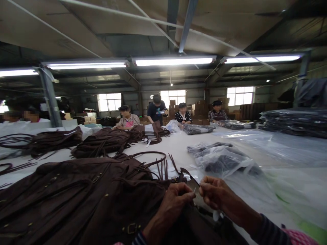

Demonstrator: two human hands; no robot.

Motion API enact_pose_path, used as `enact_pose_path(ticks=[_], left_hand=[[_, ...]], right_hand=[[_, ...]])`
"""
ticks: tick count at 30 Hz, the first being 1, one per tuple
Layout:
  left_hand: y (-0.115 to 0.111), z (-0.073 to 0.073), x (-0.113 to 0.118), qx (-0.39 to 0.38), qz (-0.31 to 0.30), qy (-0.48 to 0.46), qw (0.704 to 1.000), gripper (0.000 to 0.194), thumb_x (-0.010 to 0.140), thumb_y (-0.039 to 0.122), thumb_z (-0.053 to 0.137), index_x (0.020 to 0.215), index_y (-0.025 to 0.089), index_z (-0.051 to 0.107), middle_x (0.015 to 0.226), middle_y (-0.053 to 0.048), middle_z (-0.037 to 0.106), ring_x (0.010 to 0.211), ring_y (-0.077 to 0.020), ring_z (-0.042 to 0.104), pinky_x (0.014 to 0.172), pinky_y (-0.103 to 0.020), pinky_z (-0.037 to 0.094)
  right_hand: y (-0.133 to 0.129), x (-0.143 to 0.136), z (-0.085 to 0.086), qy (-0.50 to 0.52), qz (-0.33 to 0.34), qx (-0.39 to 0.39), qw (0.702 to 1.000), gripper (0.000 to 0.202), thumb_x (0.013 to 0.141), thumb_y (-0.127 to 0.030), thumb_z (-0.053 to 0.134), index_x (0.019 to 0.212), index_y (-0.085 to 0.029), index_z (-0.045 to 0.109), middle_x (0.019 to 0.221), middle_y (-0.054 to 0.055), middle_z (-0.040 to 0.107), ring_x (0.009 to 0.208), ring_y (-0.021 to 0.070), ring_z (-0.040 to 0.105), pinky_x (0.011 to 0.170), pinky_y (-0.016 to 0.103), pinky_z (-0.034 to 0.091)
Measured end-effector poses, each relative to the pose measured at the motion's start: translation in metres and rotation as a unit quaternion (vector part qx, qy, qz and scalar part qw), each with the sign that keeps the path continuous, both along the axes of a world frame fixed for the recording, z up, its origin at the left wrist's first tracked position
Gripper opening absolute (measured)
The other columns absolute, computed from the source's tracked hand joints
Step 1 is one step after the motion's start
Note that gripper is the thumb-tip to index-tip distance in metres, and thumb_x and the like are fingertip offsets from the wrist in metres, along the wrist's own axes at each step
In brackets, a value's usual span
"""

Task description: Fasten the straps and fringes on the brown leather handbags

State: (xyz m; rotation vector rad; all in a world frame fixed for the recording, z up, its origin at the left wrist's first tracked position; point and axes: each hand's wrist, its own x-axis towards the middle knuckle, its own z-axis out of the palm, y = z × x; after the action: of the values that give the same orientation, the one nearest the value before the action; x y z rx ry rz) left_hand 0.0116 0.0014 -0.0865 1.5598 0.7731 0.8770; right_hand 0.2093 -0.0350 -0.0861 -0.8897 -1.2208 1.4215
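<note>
we take the long white table (178, 143) as our landmark. on its near left side lies the biggest thing, a heap of dark brown bags (76, 197), spread flat, straps and buckles trailing; three more brown heaps lie further back on the table, so we count four in all. toward the table's right edge we see three stacks of dark goods in clear plastic, and nearer us one crumpled plastic bag (219, 161) with something dark inside.

at the table's near edge, over the brown heap, our left hand (173, 200) and right hand (214, 192) meet. both have fingertips pressed together, pinching a small pale tag or thread (195, 191) between them; which it is we cannot tell.

we judge the bag soft, floppy and fairly light, best held by a strap or seam; the pinched bit is tiny and easily dropped.

four people work at the table's far end.
</note>
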Motion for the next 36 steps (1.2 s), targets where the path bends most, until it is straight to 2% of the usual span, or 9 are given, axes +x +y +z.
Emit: enact_pose_path(ticks=[4,9,13,18,23,27,36], left_hand=[[-0.006,0.005,0.002,-0.012,-0.006,-0.009,1.000,0.038,0.070,0.049,0.079,0.074,0.011,0.072,0.064,-0.001,0.061,0.060,-0.0107,0.047,0.061,-0.025,0.032],[-0.005,0.004,0.004,-0.016,-0.013,0.003,1.000,0.035,0.074,0.047,0.078,0.078,0.012,0.073,0.066,0.001,0.059,0.060,-0.0090,0.045,0.059,-0.024,0.030],[-0.004,0.001,0.006,0.026,0.001,0.027,0.999,0.025,0.080,0.039,0.071,0.076,0.014,0.071,0.068,0.001,0.060,0.062,-0.0095,0.047,0.060,-0.023,0.032],[-0.005,0.000,0.006,0.076,0.014,0.070,0.995,0.022,0.083,0.037,0.067,0.078,0.015,0.073,0.069,0.001,0.062,0.066,-0.0114,0.050,0.063,-0.025,0.035],[-0.007,0.003,0.003,0.136,0.011,0.110,0.985,0.025,0.086,0.040,0.066,0.082,0.018,0.075,0.073,0.001,0.064,0.073,-0.0137,0.055,0.071,-0.027,0.036],[-0.009,0.005,0.000,0.171,0.013,0.145,0.974,0.022,0.087,0.038,0.065,0.082,0.020,0.076,0.075,0.002,0.066,0.079,-0.0154,0.057,0.077,-0.029,0.035],[-0.013,0.006,-0.001,0.225,0.026,0.183,0.957,0.022,0.090,0.036,0.061,0.082,0.022,0.074,0.085,-0.001,0.070,0.087,-0.0187,0.060,0.078,-0.030,0.038]], right_hand=[[-0.002,0.004,-0.004,-0.011,-0.036,-0.028,0.999,0.042,0.077,-0.048,0.084,0.074,-0.015,0.058,0.065,-0.004,0.056,0.044,0.0027,0.041,0.040,0.017,0.021],[-0.004,0.007,-0.004,-0.032,-0.056,-0.034,0.997,0.038,0.077,-0.045,0.085,0.075,-0.013,0.067,0.065,-0.003,0.054,0.046,0.0021,0.038,0.040,0.018,0.019],[-0.008,0.008,0.000,-0.044,-0.052,-0.023,0.997,0.034,0.082,-0.046,0.081,0.089,-0.014,0.074,0.069,-0.003,0.056,0.048,0.0030,0.042,0.040,0.018,0.020],[-0.012,0.006,0.002,-0.103,-0.058,0.004,0.993,0.031,0.081,-0.043,0.081,0.074,-0.015,0.070,0.058,-0.003,0.056,0.045,0.0041,0.041,0.041,0.019,0.022],[-0.014,0.003,0.004,-0.164,-0.065,0.026,0.984,0.029,0.079,-0.043,0.082,0.078,-0.014,0.075,0.054,-0.003,0.057,0.046,0.0060,0.044,0.043,0.020,0.027],[-0.015,0.003,0.003,-0.187,-0.047,0.015,0.981,0.033,0.080,-0.047,0.080,0.079,-0.014,0.075,0.052,-0.003,0.056,0.045,0.0065,0.044,0.043,0.020,0.026],[-0.015,0.006,-0.002,-0.223,0.009,0.012,0.975,0.041,0.085,-0.056,0.073,0.080,-0.016,0.068,0.061,-0.001,0.059,0.049,0.0079,0.045,0.045,0.021,0.029]])
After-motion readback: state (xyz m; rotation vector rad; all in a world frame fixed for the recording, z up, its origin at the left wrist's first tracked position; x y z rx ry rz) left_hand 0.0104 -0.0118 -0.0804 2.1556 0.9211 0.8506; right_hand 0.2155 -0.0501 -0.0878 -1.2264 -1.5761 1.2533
